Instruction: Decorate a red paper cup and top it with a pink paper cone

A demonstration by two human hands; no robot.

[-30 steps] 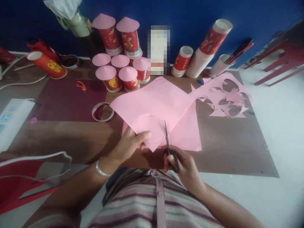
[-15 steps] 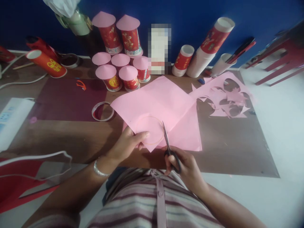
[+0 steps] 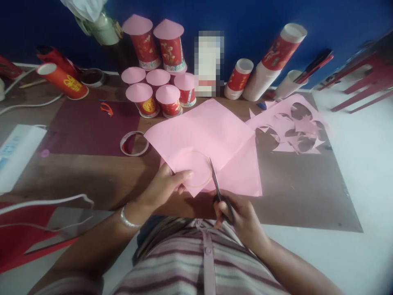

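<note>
A sheet of pink paper [image 3: 202, 127] bears a drawn circle near its close corner. My left hand [image 3: 172, 180] pinches that corner, thumb on top and fingers mostly hidden beneath. In my right hand [image 3: 238, 209] is a pair of scissors [image 3: 216, 182] with black handles. Its blades look almost closed and lie at the right side of the circle's outline, at the paper. Another pink sheet [image 3: 242, 176] lies on the table underneath.
Pink paper scraps [image 3: 284, 119] with round holes lie on the right. Red paper cups with pink cone tops [image 3: 167, 96] stand at the back, with a cup stack [image 3: 260, 78] farther right. A tape roll [image 3: 134, 143] and orange snippers [image 3: 106, 109] rest on the left.
Both hands, the paper and the scissors hold almost the same positions. The view has shifted very slightly, so the background things sit a little farther right.
</note>
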